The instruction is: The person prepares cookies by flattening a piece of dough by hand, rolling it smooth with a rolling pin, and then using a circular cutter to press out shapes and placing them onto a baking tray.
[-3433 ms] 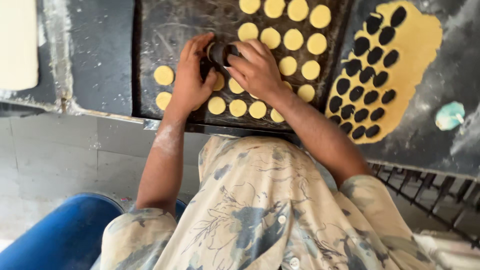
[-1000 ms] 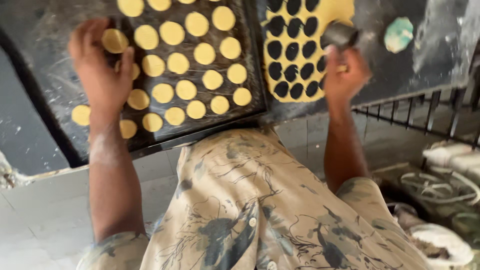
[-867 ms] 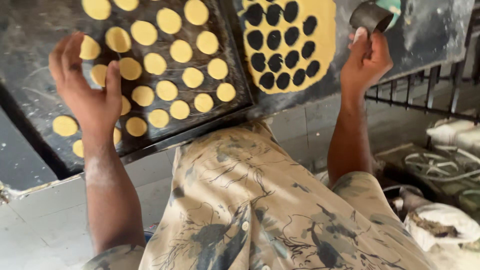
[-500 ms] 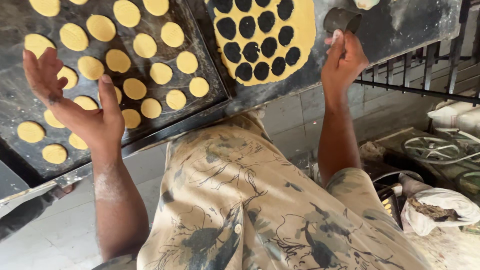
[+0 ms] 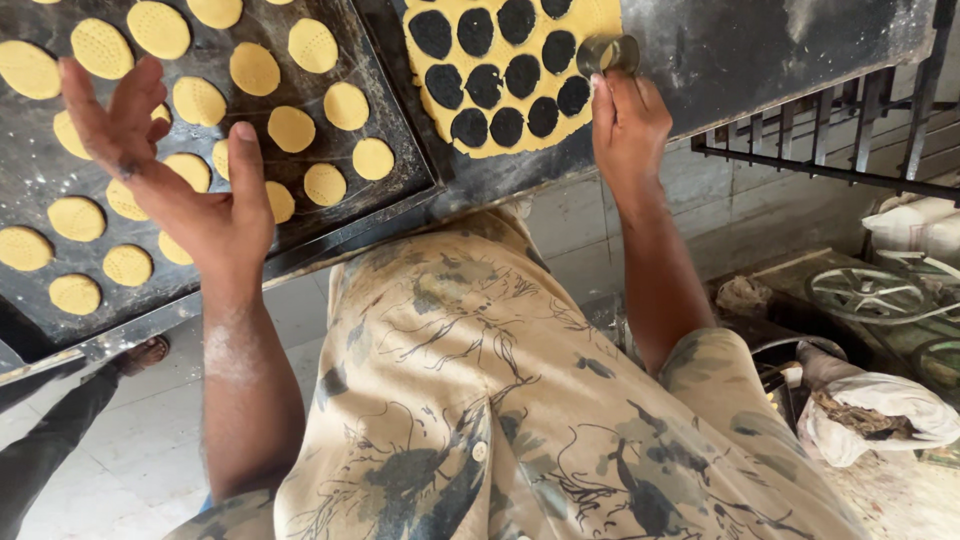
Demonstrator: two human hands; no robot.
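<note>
left hand (image 5: 190,190): upper left of frame, raised above the dark baking tray (image 5: 400,150), palm open, fingers spread wide, holding nothing.
right hand (image 5: 628,125): top centre-right, fingers curled narrow around the lower side of the round metal cutter (image 5: 607,55), gripping it.
cutter position: sits at the right edge of the dough sheet (image 5: 590,15), top of frame, touching it or just above; contact not clear.
cutter look: short dull-grey cylinder, open ring end, dusty with flour.
cutter handling: looks small, rigid and light; smooth metal, possibly slick with flour. Best held round the barrel, as now.
dough sheet: yellow, thin, lying on the dark floured desk (image 5: 780,50); punched with many round holes showing the desk through them. Looks soft, tears easily.
dough rounds (image 5: 290,128): pale yellow discs with dotted tops, in loose rows on the tray, left half of frame. Likely soft and fragile; lift from underneath.
other: patterned beige shirt (image 5: 480,400) fills lower centre; metal rack (image 5: 830,150) right.
</note>
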